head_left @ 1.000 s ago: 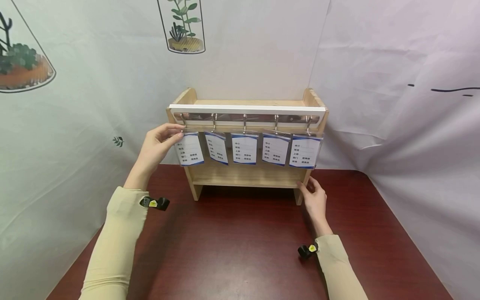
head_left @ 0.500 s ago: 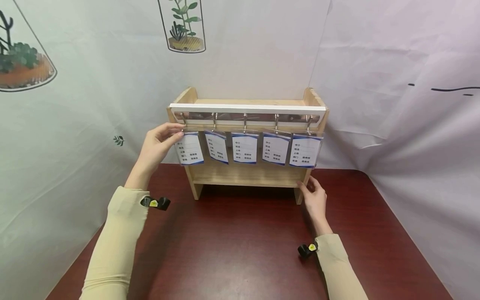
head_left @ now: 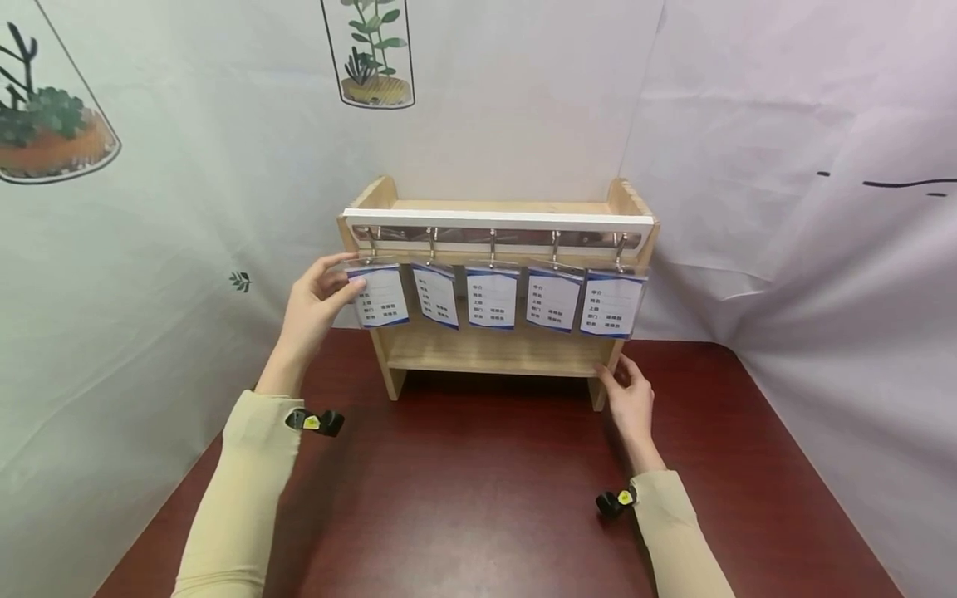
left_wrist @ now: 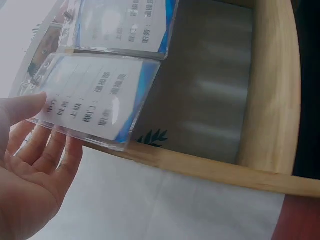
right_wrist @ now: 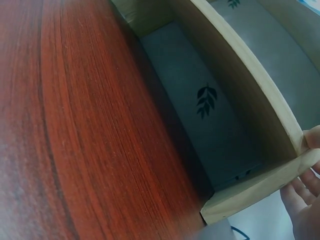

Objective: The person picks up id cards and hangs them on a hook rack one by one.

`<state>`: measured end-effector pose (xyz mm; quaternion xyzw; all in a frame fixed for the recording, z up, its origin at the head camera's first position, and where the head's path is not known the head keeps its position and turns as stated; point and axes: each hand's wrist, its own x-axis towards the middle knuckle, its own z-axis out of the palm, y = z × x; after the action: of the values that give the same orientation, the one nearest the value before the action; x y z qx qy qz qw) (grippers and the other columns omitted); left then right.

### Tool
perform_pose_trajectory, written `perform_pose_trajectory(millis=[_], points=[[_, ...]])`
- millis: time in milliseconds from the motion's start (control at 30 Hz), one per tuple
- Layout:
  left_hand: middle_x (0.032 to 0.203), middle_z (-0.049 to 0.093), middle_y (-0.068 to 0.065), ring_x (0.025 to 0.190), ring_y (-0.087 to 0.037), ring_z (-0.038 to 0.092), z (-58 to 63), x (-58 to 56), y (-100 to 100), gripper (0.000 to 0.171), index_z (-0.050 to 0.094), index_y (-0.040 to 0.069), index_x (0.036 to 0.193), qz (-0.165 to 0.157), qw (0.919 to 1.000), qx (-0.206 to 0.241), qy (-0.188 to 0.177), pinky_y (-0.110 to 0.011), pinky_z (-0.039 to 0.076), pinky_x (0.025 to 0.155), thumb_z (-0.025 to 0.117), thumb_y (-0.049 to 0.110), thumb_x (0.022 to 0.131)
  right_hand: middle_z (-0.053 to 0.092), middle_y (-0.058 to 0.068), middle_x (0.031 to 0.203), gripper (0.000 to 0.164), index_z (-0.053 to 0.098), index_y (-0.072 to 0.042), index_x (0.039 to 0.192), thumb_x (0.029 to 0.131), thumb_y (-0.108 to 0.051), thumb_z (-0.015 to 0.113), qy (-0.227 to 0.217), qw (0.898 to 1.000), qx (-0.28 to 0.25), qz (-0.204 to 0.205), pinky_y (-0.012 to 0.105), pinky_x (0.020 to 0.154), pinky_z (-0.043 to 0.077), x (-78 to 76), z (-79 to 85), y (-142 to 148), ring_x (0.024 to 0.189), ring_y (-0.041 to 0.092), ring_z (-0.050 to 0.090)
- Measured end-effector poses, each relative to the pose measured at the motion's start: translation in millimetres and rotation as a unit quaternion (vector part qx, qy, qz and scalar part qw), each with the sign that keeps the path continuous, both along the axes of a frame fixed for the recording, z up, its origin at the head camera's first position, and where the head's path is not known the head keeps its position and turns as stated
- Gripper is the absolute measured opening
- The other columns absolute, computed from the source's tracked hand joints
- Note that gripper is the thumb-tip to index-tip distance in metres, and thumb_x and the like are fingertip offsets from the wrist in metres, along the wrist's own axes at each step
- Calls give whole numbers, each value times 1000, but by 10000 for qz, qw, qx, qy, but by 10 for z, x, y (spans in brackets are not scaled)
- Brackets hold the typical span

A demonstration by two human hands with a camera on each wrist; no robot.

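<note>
At the far left of a row of clear-sleeved badges, my left hand (head_left: 317,291) pinches the end badge (head_left: 380,296) by its upper left edge. In the left wrist view the thumb (left_wrist: 31,106) lies on the front of that badge and the fingers are behind it. Each badge hangs from a metal hook on a white rail (head_left: 493,219) across the front of a small wooden shelf (head_left: 493,353). My right hand (head_left: 630,400) grips the lower right side panel of the shelf, thumb on the inner side and fingers outside, as the right wrist view shows.
The shelf stands on a dark red wooden table (head_left: 463,498). A white cloth (head_left: 785,249) with printed plants rises behind and at both sides. The other badges, such as the right end badge (head_left: 611,303), hang close beside one another.
My left hand has shifted slightly down, and its thumb now sits lower on the end badge. The right hand keeps its hold on the shelf. The head view has shifted a little.
</note>
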<state>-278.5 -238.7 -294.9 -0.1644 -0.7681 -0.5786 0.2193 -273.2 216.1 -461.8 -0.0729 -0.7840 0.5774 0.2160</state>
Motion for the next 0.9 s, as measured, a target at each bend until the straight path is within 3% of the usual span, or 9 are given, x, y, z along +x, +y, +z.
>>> perform_pose_trajectory(millis=[133, 300, 400, 467, 533, 633, 767, 900], points=[[101, 72, 9, 97, -11, 67, -119, 18, -1, 39, 60, 10, 133, -47, 9995, 324, 17, -21, 52, 84, 71, 15, 96, 65, 18, 131, 56, 59, -5, 138, 94, -37, 72, 7, 10000, 64, -34, 29, 84, 53, 12, -9, 13, 116, 28, 63], [101, 72, 10, 96, -10, 66, -300, 36, -12, 25, 66, 10, 120, -29, 9985, 539, -101, -20, 53, 80, 71, 15, 96, 63, 19, 133, 57, 58, -5, 139, 95, -38, 71, -4, 9999, 104, -46, 45, 90, 54, 31, -17, 16, 118, 29, 62], [100, 72, 10, 92, -9, 66, -432, 58, 8, 24, 67, 4, 118, -30, 9974, 688, -229, -21, 54, 78, 71, 12, 96, 64, 19, 132, 56, 59, -4, 139, 95, -37, 72, -16, 9999, 113, -73, 36, 88, 55, 40, -23, 16, 117, 29, 62], [99, 72, 10, 91, -8, 66, -512, 73, 30, 26, 65, -3, 118, -45, 9963, 787, -329, -21, 55, 77, 71, 9, 95, 65, 19, 130, 55, 59, -4, 138, 94, -36, 72, -6, 9999, 120, -106, 24, 82, 53, 42, -29, 13, 115, 28, 63], [98, 72, 11, 91, -6, 66, -566, 95, 56, 29, 63, -7, 119, 11, 9956, 839, -428, -20, 55, 79, 71, 8, 95, 66, 20, 128, 54, 60, -4, 136, 94, -35, 73, 40, 9999, 109, -121, 13, 75, 49, 39, -30, 6, 113, 29, 64], [98, 72, 10, 92, -7, 67, -610, 110, 71, 32, 62, -10, 119, 79, 9943, 942, -500, -19, 55, 81, 71, 8, 95, 67, 20, 127, 52, 61, -3, 135, 93, -32, 74, 104, 9998, 107, -111, 6, 69, 45, 26, -25, -8, 111, 29, 65], [98, 72, 9, 91, -8, 68, -650, 111, 58, 29, 63, -9, 117, 146, 9917, 1165, -531, -21, 56, 82, 72, 8, 94, 66, 20, 127, 52, 61, -4, 136, 94, -31, 74, 96, 9999, 116, -82, 7, 69, 46, 13, -9, -18, 111, 29, 65], [98, 72, 8, 86, -8, 70, -695, 129, 36, 26, 63, -8, 114, 214, 9884, 1395, -568, -22, 57, 82, 71, 8, 95, 66, 19, 128, 52, 60, -4, 137, 94, -32, 73, 50, 9998, 171, -106, 17, 76, 52, 15, -1, -14, 112, 29, 65]])
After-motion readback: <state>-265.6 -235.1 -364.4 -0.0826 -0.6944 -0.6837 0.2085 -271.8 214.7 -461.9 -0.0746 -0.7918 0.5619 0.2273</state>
